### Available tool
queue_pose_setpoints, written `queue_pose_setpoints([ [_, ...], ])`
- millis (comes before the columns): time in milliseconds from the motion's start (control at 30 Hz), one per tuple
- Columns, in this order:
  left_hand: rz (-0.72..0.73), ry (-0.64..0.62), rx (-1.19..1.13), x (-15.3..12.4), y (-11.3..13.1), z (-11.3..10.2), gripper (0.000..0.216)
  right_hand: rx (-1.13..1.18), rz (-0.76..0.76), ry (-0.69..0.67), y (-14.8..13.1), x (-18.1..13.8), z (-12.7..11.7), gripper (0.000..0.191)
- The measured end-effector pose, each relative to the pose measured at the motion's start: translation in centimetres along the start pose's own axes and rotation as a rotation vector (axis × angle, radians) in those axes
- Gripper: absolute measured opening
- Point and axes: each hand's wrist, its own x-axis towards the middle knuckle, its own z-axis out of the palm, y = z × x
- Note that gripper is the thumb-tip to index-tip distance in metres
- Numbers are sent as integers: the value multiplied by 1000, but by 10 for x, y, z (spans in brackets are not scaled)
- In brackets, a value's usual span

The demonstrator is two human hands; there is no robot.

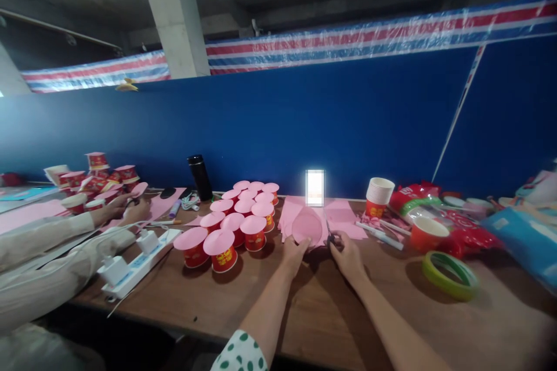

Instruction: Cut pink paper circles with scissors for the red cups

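My left hand (295, 250) pinches the lower edge of a pink paper circle (307, 226) held upright over a pile of pink paper sheets (343, 213). My right hand (346, 252) is closed round dark scissors (329, 236), whose blades meet the circle's right edge. Both forearms reach across the brown wooden table (331, 313). To the left of my hands stand several red paper cups with pink round lids (237, 223).
At far left another person's hands (124, 208) work beside more red cups (93, 179). A white power strip (139, 255), a black flask (200, 177), a stack of cups (378, 196), pens (378, 233), a green tape roll (450, 274) and red packets (461, 232) lie around. A blue partition (304, 122) backs the table.
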Motion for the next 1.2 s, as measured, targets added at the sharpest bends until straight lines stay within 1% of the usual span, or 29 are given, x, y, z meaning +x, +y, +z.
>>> queue_pose_setpoints([
  [100, 19, -34, -22, 3, -5, -1, 28, -5, -14, 2, -1, 1, 0, 38],
  [200, 11, -60, -34, 3, -4, -1, 28, -54, -37, 25, 1, 2, 0, 40],
  [333, 25, -21, 17, -1, 2, 0, 24, -94, -59, 41, 3, 2, 0, 42],
  [667, 18, -24, 33, 1, 1, 0, 25, -97, -59, 30, 3, 3, 1, 41],
  [967, 29, -47, 19, -2, 8, 1, 21, -98, -64, -8, 4, 3, 0, 39],
  [1200, 34, -54, 3, -1, 5, 1, 21, -107, -54, -6, 3, 3, 2, 39],
])
